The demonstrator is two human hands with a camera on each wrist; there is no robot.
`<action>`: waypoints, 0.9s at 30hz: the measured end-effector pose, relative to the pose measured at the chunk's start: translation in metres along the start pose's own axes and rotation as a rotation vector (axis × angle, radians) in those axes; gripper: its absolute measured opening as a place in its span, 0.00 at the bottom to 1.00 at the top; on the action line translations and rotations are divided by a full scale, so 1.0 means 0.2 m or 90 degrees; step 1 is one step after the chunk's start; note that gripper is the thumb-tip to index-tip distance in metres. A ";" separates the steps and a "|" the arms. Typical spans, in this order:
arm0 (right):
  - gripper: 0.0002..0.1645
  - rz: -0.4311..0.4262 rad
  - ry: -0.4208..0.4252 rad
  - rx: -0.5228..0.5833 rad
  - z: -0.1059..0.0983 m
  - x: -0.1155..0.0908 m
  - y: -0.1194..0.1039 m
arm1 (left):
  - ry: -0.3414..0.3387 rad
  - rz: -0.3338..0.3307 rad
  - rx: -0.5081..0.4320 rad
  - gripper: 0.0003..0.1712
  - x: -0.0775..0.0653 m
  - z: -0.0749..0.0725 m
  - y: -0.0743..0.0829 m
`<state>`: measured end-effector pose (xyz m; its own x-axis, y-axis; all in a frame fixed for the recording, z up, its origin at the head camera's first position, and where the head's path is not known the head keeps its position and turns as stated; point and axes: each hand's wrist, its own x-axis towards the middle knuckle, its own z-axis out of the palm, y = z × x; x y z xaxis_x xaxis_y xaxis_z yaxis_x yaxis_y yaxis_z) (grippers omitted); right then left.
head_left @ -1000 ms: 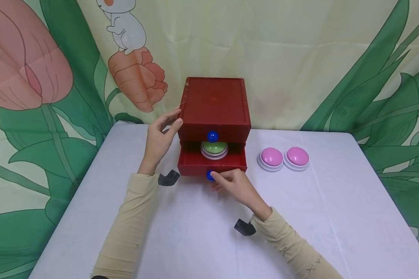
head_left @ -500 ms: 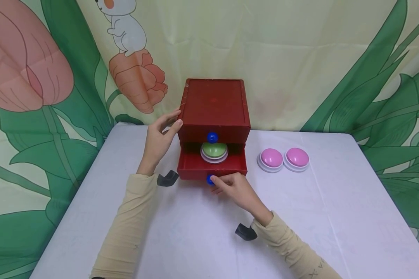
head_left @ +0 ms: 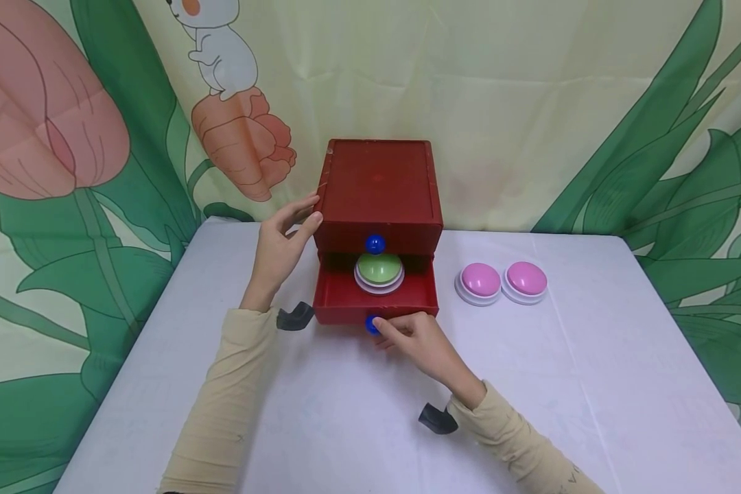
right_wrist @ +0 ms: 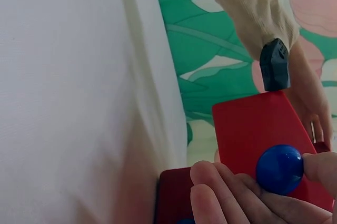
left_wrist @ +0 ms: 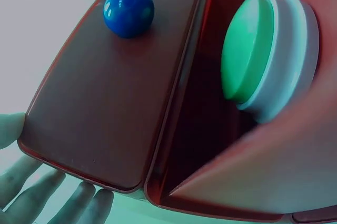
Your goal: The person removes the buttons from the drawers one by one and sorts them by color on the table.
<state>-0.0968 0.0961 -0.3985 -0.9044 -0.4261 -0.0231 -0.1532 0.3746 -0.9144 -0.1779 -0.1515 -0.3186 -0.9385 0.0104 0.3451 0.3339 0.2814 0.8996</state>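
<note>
A red cabinet [head_left: 379, 182] stands at the back of the table, with a drawer [head_left: 344, 314] below its top one pulled out. Inside that drawer sits a green dome button [head_left: 379, 268] on a white base; the left wrist view shows the same green button [left_wrist: 245, 50] from the side. My right hand [head_left: 422, 343] pinches the drawer's blue knob [right_wrist: 279, 170] between thumb and fingers. My left hand [head_left: 276, 252] rests against the cabinet's left side, its fingers loosely extended. The top drawer is closed, and its blue knob [head_left: 375, 244] is untouched.
Two pink dome buttons [head_left: 481, 280] on white bases stand side by side right of the cabinet. Beneath the open drawer, another dark red drawer front [right_wrist: 174, 190] shows. A patterned curtain [head_left: 488, 116] hangs behind the white table [head_left: 346, 412].
My right hand has drawn the drawer a little farther out toward me by its knob. More of the green button shows now. The left hand has stayed on the cabinet's side.
</note>
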 end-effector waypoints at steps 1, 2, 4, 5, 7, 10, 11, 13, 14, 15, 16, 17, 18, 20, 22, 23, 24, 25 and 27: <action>0.22 -0.001 0.000 0.001 0.00 0.00 0.00 | 0.000 0.000 -0.002 0.24 0.01 0.00 -0.02; 0.22 -0.001 0.000 0.001 0.00 0.00 0.00 | 0.000 0.001 -0.006 0.24 0.02 0.00 -0.05; 0.21 -0.003 0.001 0.003 0.00 -0.01 0.01 | 0.001 0.005 -0.010 0.24 0.03 0.00 -0.08; 0.21 -0.003 0.001 0.004 0.00 -0.01 0.01 | 0.000 0.007 -0.010 0.24 0.03 -0.01 -0.09; 0.21 -0.003 0.001 0.006 0.00 -0.01 0.01 | -0.001 0.011 -0.010 0.24 0.03 -0.01 -0.10; 0.22 -0.002 -0.001 0.009 0.00 -0.01 0.01 | -0.006 0.014 -0.009 0.24 0.03 -0.01 -0.09; 0.22 -0.003 -0.001 0.010 0.01 -0.01 0.01 | -0.008 0.014 -0.009 0.24 0.03 -0.01 -0.09; 0.21 -0.004 -0.001 0.010 0.01 -0.02 0.01 | -0.012 0.012 -0.009 0.24 0.03 -0.02 -0.09; 0.21 -0.004 0.000 0.009 0.01 -0.02 0.01 | -0.015 0.010 -0.008 0.25 0.03 -0.02 -0.09; 0.21 -0.004 0.001 0.009 0.01 -0.02 0.01 | -0.018 0.009 -0.008 0.25 0.03 -0.02 -0.09; 0.21 -0.003 0.002 0.008 0.01 -0.02 0.01 | -0.020 0.007 -0.006 0.25 0.03 -0.02 -0.09; 0.21 -0.003 0.003 0.005 0.01 -0.02 0.01 | -0.023 0.006 -0.006 0.25 0.03 -0.02 -0.08; 0.21 -0.002 0.004 0.004 0.01 -0.02 0.01 | -0.025 0.006 -0.005 0.25 0.03 -0.03 -0.08; 0.21 -0.001 0.004 0.000 0.01 -0.02 0.01 | -0.029 0.005 -0.006 0.25 0.03 -0.03 -0.09; 0.22 -0.001 0.005 -0.004 0.02 -0.03 0.01 | -0.030 0.006 -0.008 0.25 0.03 -0.03 -0.08; 0.22 -0.002 0.005 -0.004 0.02 -0.03 0.01 | -0.031 0.006 -0.009 0.25 0.03 -0.03 -0.08; 0.22 -0.002 0.005 -0.004 0.02 -0.03 0.01 | -0.031 0.006 -0.010 0.25 0.03 -0.03 -0.08; 0.22 -0.002 0.006 -0.005 0.03 -0.03 0.01 | -0.031 0.006 -0.011 0.25 0.03 -0.03 -0.08; 0.22 -0.003 0.008 -0.002 0.03 -0.04 0.01 | -0.031 0.006 -0.012 0.25 0.03 -0.03 -0.08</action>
<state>-0.0884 0.0951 -0.4036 -0.9086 -0.4174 -0.0136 -0.1589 0.3756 -0.9131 -0.1885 -0.1621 -0.3299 -0.9385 0.0594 0.3401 0.3434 0.2632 0.9015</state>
